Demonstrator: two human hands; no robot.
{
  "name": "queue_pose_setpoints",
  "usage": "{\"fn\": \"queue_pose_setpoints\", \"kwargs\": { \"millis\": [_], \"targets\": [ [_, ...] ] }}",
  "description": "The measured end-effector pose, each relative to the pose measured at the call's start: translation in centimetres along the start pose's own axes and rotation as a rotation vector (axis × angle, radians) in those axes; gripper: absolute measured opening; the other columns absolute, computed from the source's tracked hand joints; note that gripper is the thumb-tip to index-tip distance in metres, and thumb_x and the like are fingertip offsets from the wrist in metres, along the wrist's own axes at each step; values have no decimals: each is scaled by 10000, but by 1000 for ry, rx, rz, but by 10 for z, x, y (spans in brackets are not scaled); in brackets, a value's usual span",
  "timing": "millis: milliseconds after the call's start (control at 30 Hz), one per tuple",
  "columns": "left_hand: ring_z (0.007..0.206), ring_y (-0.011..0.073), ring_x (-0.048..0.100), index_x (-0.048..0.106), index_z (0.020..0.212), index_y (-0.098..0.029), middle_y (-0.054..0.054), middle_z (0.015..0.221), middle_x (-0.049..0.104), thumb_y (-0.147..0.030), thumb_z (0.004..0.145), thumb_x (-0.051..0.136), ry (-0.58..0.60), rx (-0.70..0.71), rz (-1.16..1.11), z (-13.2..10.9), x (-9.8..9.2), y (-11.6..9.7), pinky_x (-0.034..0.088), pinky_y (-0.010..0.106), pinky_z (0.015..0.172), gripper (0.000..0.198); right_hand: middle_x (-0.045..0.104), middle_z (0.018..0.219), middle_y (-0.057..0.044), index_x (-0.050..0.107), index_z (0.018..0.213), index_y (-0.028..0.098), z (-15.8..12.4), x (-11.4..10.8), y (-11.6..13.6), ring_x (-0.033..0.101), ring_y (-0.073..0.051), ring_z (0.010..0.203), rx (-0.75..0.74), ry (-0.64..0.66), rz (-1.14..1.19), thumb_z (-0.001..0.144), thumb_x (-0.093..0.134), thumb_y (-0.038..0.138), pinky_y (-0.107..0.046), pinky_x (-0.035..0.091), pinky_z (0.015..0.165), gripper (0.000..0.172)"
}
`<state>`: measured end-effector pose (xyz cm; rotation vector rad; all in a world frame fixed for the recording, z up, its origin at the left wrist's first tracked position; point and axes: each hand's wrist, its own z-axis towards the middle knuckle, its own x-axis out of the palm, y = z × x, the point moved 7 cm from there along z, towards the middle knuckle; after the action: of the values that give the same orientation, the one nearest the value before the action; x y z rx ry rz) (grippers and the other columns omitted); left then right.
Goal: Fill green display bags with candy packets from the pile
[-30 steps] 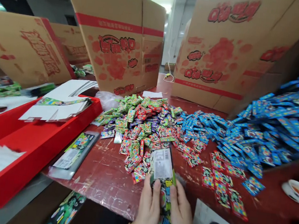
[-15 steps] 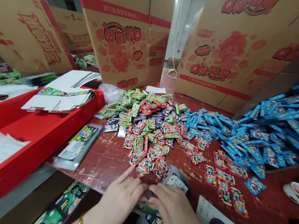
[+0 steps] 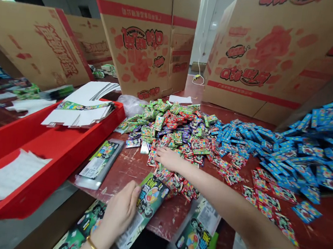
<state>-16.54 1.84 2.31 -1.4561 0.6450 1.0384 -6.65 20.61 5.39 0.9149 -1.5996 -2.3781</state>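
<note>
My left hand (image 3: 123, 204) is closed on the left edge of a dark green printed packaging bag (image 3: 149, 206), held tilted at the table's front edge. My right hand (image 3: 169, 159) reaches across to the left, palm down, its fingers stretched over a heap of small candy packets (image 3: 171, 119) and touching the red and green ones at the front. Whether a packet lies under those fingers is hidden. Beside my right forearm, a clear-edged stack of the same green bags (image 3: 194, 242) overhangs the table edge.
On the left stands a red tray (image 3: 70, 162) with white card sheets (image 3: 75, 113). Another bag stack (image 3: 99, 165) lies alongside it. Blue packets (image 3: 309, 155) spill from the right. Large cartons (image 3: 144, 55) stand behind the heap. More green printed bags (image 3: 76, 230) sit below the table edge.
Both hands were together at the table edge over a bag. They have parted: the left has brought the green bag leftward into view, and the right has moved forward onto the packets.
</note>
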Motion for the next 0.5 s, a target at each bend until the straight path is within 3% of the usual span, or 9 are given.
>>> {"fn": "queue_pose_setpoints", "kwargs": {
  "millis": [67, 133, 200, 300, 367, 500],
  "targets": [
    [621, 195, 535, 363, 724, -242, -12, 662, 475, -331, 961, 180, -42, -7, -2, -3, -2, 3, 369, 295, 590, 313, 633, 633, 43, 579, 527, 125, 0, 5, -8, 606, -89, 799, -39, 92, -20, 686, 623, 15, -254, 401, 878, 198],
    [644, 196, 526, 371, 719, -239, -9, 685, 463, -341, 957, 196, -74, -14, -24, -3, -2, 3, 368, 299, 604, 313, 642, 704, 5, 588, 596, 144, -8, -6, -13, 596, -129, 823, -67, 143, -51, 645, 666, -7, -294, 411, 899, 177],
    [662, 192, 519, 398, 729, -231, -9, 696, 463, -361, 953, 229, -54, -14, -111, 0, 1, 0, 373, 294, 618, 309, 634, 840, -40, 601, 819, 158, -25, -32, -14, 587, -159, 854, -62, 79, -39, 721, 634, 62, -329, 445, 869, 142],
    [665, 172, 513, 462, 781, -217, -18, 694, 494, -383, 945, 286, 72, -11, -380, 9, 15, -9, 394, 269, 630, 291, 579, 1033, -74, 401, 1224, 219, -65, -67, -5, 595, -170, 866, -43, -68, 148, 831, 534, 189, -326, 501, 784, 416],
    [688, 166, 526, 506, 821, -205, -14, 709, 532, -395, 933, 330, 159, -5, -570, 14, 24, -18, 413, 254, 642, 282, 562, 1071, -80, 329, 1283, 254, -92, -78, 1, 607, -176, 861, -29, -134, 259, 850, 517, 245, -316, 515, 758, 472],
    [705, 171, 549, 588, 929, -177, 3, 737, 603, -418, 873, 469, 234, -13, -747, 23, 37, -39, 424, 241, 629, 274, 577, 940, -60, 394, 1176, 247, -128, -94, 1, 610, -175, 772, 12, -308, 243, 858, 523, 328, -296, 516, 686, 353]
  ]
}}
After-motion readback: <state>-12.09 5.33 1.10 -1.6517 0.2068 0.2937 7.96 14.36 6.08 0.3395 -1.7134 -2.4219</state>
